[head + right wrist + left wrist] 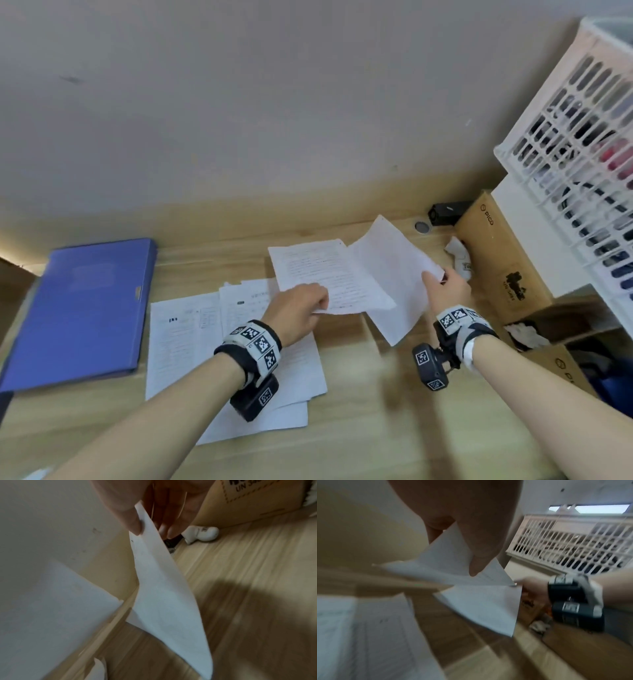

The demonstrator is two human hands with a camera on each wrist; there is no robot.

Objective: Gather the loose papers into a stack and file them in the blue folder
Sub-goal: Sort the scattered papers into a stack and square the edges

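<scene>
The blue folder (82, 311) lies closed at the left of the wooden desk (394, 411). Several printed sheets (185, 342) lie overlapping beside it, under my left forearm. My left hand (301, 310) pinches a printed sheet (325, 274) by its near edge and holds it above the desk; in the left wrist view my thumb and fingers pinch that printed sheet (447, 563). My right hand (445, 289) pinches a second sheet (394, 274) at its right edge, and that second sheet (164, 588) hangs curled from thumb and fingers in the right wrist view.
A cardboard box (503, 263) stands at the right with a white slotted basket (575, 164) on top. A small black device (445, 214) and a white crumpled object (460, 257) sit by the back wall. More cardboard (565, 363) borders the right edge.
</scene>
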